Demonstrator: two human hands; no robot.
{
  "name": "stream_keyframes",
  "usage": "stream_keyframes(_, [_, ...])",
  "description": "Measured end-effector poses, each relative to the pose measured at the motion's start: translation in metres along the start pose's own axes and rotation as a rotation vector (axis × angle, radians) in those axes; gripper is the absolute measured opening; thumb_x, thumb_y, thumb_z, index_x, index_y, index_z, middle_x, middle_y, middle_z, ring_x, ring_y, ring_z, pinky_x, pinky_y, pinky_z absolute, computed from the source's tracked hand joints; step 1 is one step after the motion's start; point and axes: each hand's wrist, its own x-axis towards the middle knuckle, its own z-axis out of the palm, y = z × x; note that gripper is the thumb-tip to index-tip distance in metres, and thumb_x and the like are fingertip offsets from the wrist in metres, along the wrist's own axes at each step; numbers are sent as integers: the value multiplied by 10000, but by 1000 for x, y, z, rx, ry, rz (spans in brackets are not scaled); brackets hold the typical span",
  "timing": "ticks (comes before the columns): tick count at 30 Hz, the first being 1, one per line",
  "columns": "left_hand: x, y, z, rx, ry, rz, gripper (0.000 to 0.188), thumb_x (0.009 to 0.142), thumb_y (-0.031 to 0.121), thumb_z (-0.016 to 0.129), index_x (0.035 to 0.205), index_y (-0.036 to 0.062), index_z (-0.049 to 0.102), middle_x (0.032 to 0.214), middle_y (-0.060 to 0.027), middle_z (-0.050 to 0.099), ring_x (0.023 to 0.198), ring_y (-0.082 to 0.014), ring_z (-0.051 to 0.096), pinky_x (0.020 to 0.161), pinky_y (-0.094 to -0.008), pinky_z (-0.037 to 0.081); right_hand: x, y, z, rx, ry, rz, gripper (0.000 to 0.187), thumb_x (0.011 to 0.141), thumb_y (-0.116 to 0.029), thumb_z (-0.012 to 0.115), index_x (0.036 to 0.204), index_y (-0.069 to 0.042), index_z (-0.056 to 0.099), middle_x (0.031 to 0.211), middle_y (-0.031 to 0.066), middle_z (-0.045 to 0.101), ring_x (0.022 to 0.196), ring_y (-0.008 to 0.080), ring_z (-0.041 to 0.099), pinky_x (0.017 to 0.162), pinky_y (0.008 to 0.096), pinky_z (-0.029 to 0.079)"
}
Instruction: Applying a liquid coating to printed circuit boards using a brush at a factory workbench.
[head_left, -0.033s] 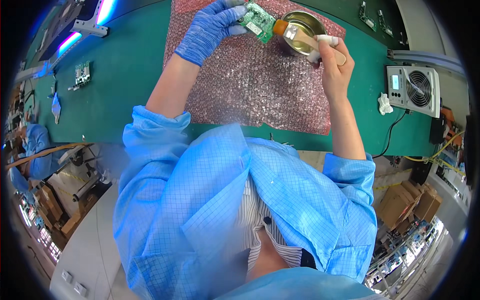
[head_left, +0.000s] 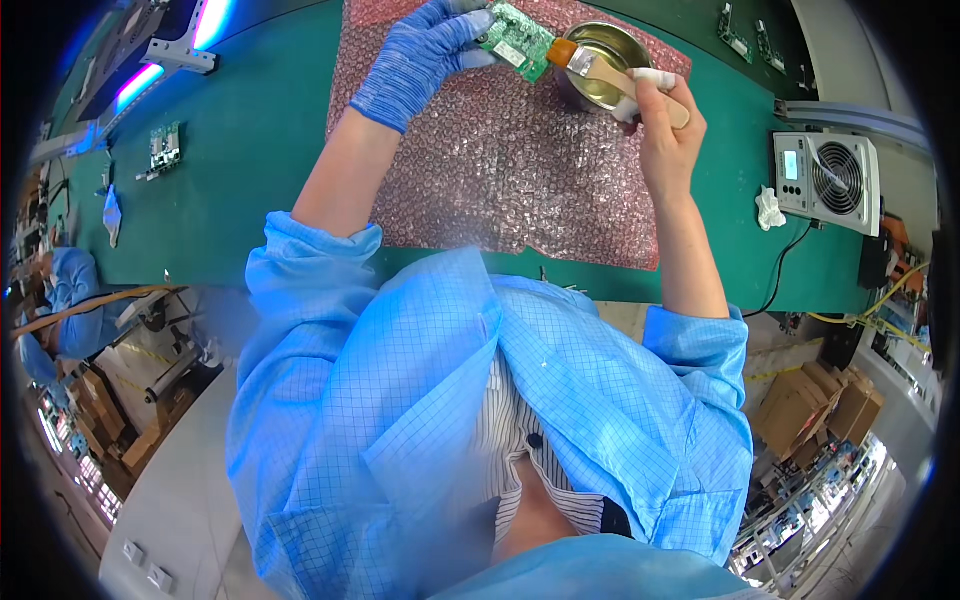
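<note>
A green rectangular circuit board with a white label (head_left: pixel 517 42) is held up near the far edge of a pinkish-red sheet of bubble wrap (head_left: pixel 500 165). The left hand (head_left: pixel 430 48), in a blue knitted glove, grips the board at its left end, fingers closed on it. At the opposite end are the orange-brown bristles of a flat brush with a pale wooden handle (head_left: pixel 605 75); whether they touch the board or stop just beside it, I cannot tell. The right hand (head_left: pixel 668 125), bare but for white coverings on some fingertips, pinches that handle. The brush crosses over a round metal bowl of yellowish liquid (head_left: pixel 628 42).

The step in hand looks like brushing the board, probably with that liquid. The next move seems to call for a steady board and light, controlled strokes, without dripping.

Farther out, the green tabletop (head_left: pixel 250 170) carries a white boxy device with a round fan grille (head_left: pixel 828 183) and crumpled white tissue (head_left: pixel 769 208).
</note>
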Motion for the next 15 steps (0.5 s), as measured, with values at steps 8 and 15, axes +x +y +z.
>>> stream_keyframes(8, [4, -2, 2, -21, 109, 54, 243, 830, 59, 613, 1066, 67, 559, 958, -68, 622, 826, -186, 638, 663, -300, 566, -6, 1, 22, 33, 6, 48, 189, 907, -229, 536, 904, -42, 568, 651, 0, 592, 568, 49, 559, 474, 188, 432])
stream_keyframes(15, [19, 1, -2, 10, 128, 95, 220, 835, 58, 606, 1047, 65, 547, 922, -61, 615, 795, -174, 633, 644, -293, 565, 0, 1, 25, 28, -54, 82, 169, 903, -199, 532, 893, -35, 571, 646, 7, 593, 560, 46, 547, 465, 183, 425])
